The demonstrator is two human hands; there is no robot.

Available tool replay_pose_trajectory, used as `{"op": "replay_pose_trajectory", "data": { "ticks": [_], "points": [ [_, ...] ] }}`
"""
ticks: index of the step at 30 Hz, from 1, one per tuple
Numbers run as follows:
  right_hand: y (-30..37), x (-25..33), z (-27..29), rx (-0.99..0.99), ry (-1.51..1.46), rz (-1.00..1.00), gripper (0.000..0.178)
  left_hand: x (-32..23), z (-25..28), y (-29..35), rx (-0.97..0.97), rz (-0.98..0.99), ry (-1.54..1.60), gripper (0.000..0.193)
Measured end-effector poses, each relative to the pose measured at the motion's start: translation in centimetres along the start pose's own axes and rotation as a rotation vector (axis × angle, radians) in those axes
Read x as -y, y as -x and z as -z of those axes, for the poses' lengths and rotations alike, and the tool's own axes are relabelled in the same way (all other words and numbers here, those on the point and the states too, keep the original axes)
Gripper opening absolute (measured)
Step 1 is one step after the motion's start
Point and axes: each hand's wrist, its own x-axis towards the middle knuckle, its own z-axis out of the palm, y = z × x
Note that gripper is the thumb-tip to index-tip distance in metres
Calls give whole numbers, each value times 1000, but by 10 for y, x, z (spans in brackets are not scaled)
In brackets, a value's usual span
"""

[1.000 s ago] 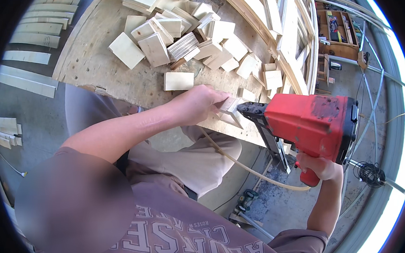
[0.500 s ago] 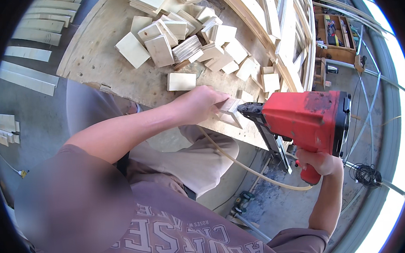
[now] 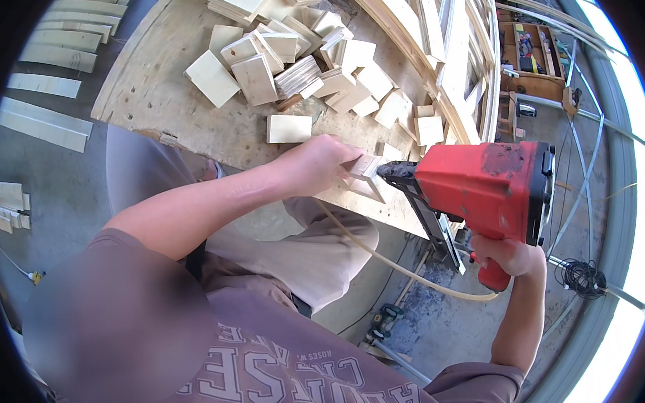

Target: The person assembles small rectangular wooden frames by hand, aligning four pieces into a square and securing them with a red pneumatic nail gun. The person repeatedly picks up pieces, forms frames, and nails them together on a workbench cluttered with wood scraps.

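- Hands: two in view. We find the left hand (image 3: 315,163) closed in a pinch on one end of a small wooden workpiece (image 3: 366,187); the right hand (image 3: 510,256) is wrapped around the handle of a red nail gun (image 3: 475,186).
- Tools: one nail gun, with one pale hose (image 3: 414,278) meeting its handle end.
- Blocks: we count one loose block (image 3: 289,128) set apart in front of the pile (image 3: 301,75), and one small block (image 3: 389,151) just beyond the workpiece; the pile overlaps too much to count.
- Edges: the workpiece is at the near edge of the plywood bench (image 3: 146,101), beside the person's knee.
- Room: bare plywood lies left of the pile; long strips (image 3: 468,55) crowd the right side.
- Workpiece: pale, flat-faced boards, apparently two, set at an angle. The gun's black nose is at its right end; we cannot tell whether they touch.
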Motion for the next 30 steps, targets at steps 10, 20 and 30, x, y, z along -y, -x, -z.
{"op": "replay_pose_trajectory", "data": {
  "ticks": [10,20,30],
  "points": [
    [7,3,0,-12,20,-33,12,-16,11,0,78,127,-44,50],
    [37,-111,-48,-406,-736,132,32,-14,9,-3,23,76,86,30],
    [-19,-282,-103,-635,-1833,341,23,3,15,-15,1,186,94,33]
  ]
}}
